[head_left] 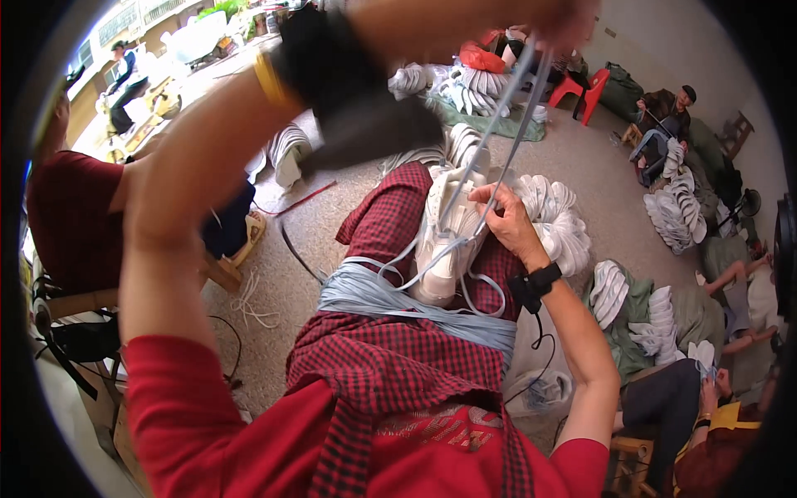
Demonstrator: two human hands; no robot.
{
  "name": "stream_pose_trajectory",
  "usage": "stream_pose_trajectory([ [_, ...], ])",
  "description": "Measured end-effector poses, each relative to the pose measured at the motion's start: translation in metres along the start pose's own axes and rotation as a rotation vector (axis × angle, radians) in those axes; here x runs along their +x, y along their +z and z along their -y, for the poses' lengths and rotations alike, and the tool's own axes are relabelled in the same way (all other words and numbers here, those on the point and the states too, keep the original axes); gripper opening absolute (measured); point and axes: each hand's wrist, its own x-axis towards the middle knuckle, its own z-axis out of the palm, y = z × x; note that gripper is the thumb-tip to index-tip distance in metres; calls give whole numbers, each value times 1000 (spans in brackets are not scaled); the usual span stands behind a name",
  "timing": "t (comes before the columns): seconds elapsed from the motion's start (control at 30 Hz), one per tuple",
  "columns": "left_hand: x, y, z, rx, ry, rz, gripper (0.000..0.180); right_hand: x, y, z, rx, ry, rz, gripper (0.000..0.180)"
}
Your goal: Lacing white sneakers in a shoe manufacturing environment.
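Note:
A white sneaker [435, 278] rests between my thighs, on a red-and-black checked apron [390, 207]. Pale grey-blue shoelaces [508, 124] run from its eyelets, stretched up to my left hand [569, 21]. That hand is raised high at the top edge, blurred and partly cut off, with the laces running into its grip. Close by the shoe's lacing, my right hand [513, 224] pinches a strand between thumb and fingers. Across my lap lies a thick bundle of light-blue laces [365, 290]. Loose lace loops hang around the shoe.
Stacks of white shoes [554, 217] stand beyond my knees, with more on green cloth [602, 328] at right. A person in dark red [79, 199] sits at left; others sit along the right side. A red stool [591, 95] is at the back. Cords lie on the floor.

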Motion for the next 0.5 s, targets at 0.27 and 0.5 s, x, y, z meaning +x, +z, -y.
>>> stream_pose_trajectory([
  [0.27, -37, -11, 11, 108, -101, -67, 22, -3, -5, 6, 36, 28, 26, 16],
  [0.5, -90, -35, 44, 232, -215, -123, 15, -5, -18, 60, 119, 112, -8, 26],
])
